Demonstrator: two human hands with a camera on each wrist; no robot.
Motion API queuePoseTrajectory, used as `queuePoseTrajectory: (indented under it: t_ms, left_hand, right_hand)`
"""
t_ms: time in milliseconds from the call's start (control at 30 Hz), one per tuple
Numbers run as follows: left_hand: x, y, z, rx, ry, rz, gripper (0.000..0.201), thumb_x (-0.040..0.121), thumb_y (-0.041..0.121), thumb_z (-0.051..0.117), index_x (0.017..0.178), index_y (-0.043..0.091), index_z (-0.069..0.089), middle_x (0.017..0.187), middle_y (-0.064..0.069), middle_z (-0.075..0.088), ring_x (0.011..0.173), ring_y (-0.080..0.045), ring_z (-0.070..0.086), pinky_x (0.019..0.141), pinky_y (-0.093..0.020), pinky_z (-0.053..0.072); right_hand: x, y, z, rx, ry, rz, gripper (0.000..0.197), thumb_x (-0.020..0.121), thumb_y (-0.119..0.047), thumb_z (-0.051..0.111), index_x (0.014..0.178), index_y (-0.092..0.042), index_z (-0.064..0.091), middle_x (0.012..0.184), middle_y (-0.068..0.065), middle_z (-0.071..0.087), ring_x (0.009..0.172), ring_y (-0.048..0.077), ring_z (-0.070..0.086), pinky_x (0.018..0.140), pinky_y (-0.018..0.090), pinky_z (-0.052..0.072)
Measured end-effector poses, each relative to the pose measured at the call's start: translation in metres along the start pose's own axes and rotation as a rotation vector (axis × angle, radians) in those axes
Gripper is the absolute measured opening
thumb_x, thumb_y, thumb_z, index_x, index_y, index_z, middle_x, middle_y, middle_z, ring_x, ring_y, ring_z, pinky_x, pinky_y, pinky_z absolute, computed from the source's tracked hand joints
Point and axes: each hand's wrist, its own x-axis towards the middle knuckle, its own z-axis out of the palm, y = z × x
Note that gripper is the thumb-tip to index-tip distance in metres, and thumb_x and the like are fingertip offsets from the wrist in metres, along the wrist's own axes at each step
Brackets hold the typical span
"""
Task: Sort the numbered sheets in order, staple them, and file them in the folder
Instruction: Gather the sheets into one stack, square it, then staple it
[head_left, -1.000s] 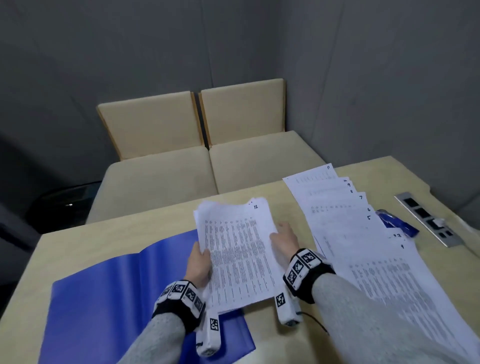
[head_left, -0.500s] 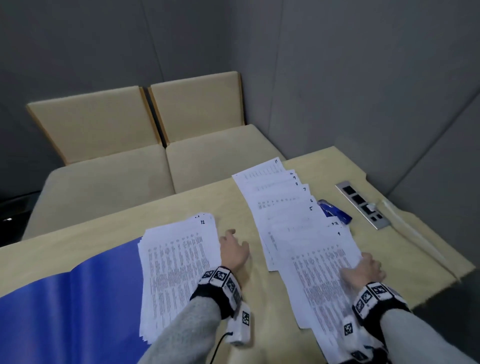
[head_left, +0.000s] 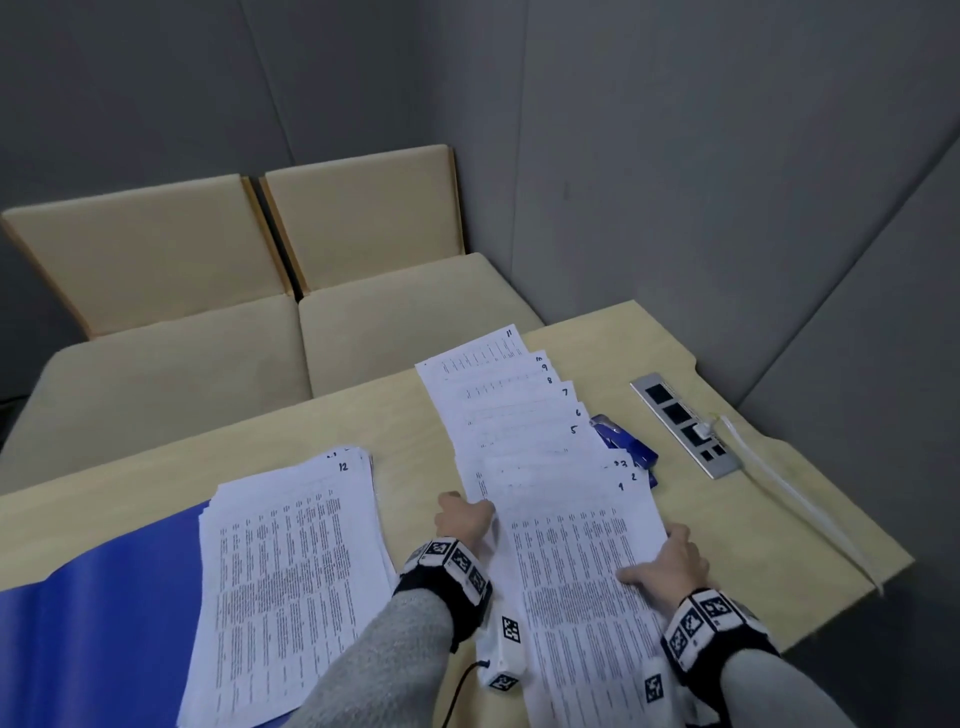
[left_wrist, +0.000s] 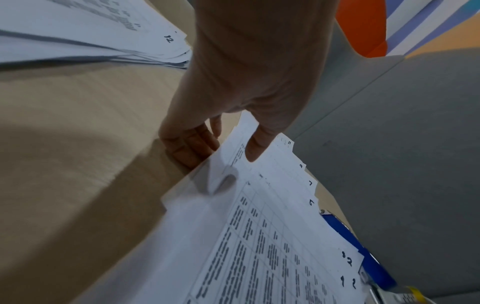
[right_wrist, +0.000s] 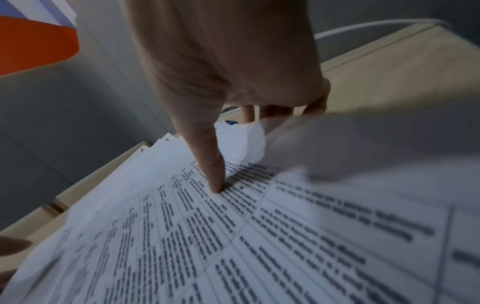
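Note:
A fan of numbered sheets (head_left: 545, 467), 1 nearest and 11 farthest, lies on the right of the table. My left hand (head_left: 465, 514) has its fingers (left_wrist: 189, 146) under the fan's left edge, thumb over it. My right hand (head_left: 670, 561) grips the right edge, its thumb (right_wrist: 215, 176) pressing the top sheet and its fingers curled beneath the lifted edge. A second stack (head_left: 291, 571), topped by sheet 12, rests partly on the open blue folder (head_left: 98, 623). The blue stapler (head_left: 626, 449) pokes out from under the fan's right side.
A metal socket strip (head_left: 685, 423) is set in the table at the right, with a white cable (head_left: 795, 499) running along the edge. Beige bench seats (head_left: 363, 332) stand beyond the far edge. Grey walls close in behind and to the right.
Both hands left the sheet-12 stack, which now lies on the folder. The right hand went to the fan's right edge, then the left to its left edge. The view swung right.

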Motion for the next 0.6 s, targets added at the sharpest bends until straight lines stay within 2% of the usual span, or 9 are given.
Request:
queuePoseTrajectory:
  t_ms: [67, 167, 267, 367, 500, 600]
  left_hand:
    - [0.001, 0.002, 0.002, 0.029, 0.009, -0.015, 0.062, 0.082, 0.02, 0.062, 0.135, 0.005, 0.033, 0.136, -0.019, 0.039, 0.119, -0.036, 0.046, 0.099, -0.044, 0.045]
    - [0.003, 0.005, 0.003, 0.098, 0.006, -0.051, 0.065, 0.08, 0.023, 0.065, 0.134, 0.003, 0.033, 0.137, -0.02, 0.032, 0.12, -0.037, 0.043, 0.1, -0.046, 0.045]
    - [0.005, 0.008, 0.006, 0.162, 0.039, -0.088, 0.067, 0.076, 0.012, 0.064, 0.133, 0.002, 0.03, 0.137, -0.019, 0.025, 0.122, -0.038, 0.038, 0.1, -0.046, 0.044]
    - [0.005, 0.01, 0.012, 0.13, 0.092, -0.054, 0.066, 0.074, 0.005, 0.063, 0.13, 0.001, 0.03, 0.137, -0.02, 0.026, 0.115, -0.039, 0.044, 0.095, -0.048, 0.048]
    - [0.016, 0.009, 0.015, -0.004, 0.087, -0.034, 0.073, 0.069, -0.002, 0.061, 0.131, 0.0, 0.024, 0.137, -0.023, 0.035, 0.116, -0.04, 0.047, 0.092, -0.051, 0.051]
    - [0.023, 0.012, 0.014, -0.097, 0.078, -0.072, 0.073, 0.066, -0.002, 0.059, 0.129, 0.001, 0.025, 0.132, -0.022, 0.041, 0.109, -0.042, 0.056, 0.087, -0.054, 0.053]
  right_hand:
    - [0.0, -0.005, 0.002, -0.007, -0.01, -0.025, 0.091, 0.058, -0.028, 0.084, 0.133, -0.018, 0.033, 0.128, 0.009, 0.049, 0.12, 0.029, 0.045, 0.099, 0.042, 0.037]
    - [0.001, -0.015, 0.005, -0.085, -0.019, -0.13, 0.068, 0.074, -0.019, 0.069, 0.132, -0.014, 0.036, 0.125, 0.012, 0.046, 0.113, 0.031, 0.05, 0.093, 0.037, 0.045]
    - [-0.001, -0.024, 0.012, -0.165, -0.005, -0.224, 0.051, 0.086, -0.008, 0.05, 0.135, -0.013, 0.035, 0.129, 0.011, 0.037, 0.114, 0.029, 0.047, 0.092, 0.034, 0.044]
    - [-0.005, -0.034, 0.019, -0.301, 0.1, -0.32, 0.043, 0.087, -0.01, 0.05, 0.128, -0.017, 0.039, 0.132, 0.006, 0.031, 0.119, 0.023, 0.037, 0.091, 0.031, 0.04]
    - [0.008, -0.049, 0.018, -0.3, 0.1, -0.375, 0.048, 0.086, -0.01, 0.052, 0.13, -0.02, 0.037, 0.142, 0.003, 0.027, 0.13, 0.024, 0.028, 0.102, 0.04, 0.035]
    - [0.023, -0.061, 0.01, -0.22, 0.032, -0.287, 0.063, 0.08, -0.013, 0.062, 0.135, -0.021, 0.034, 0.141, 0.007, 0.03, 0.129, 0.026, 0.032, 0.101, 0.04, 0.036]
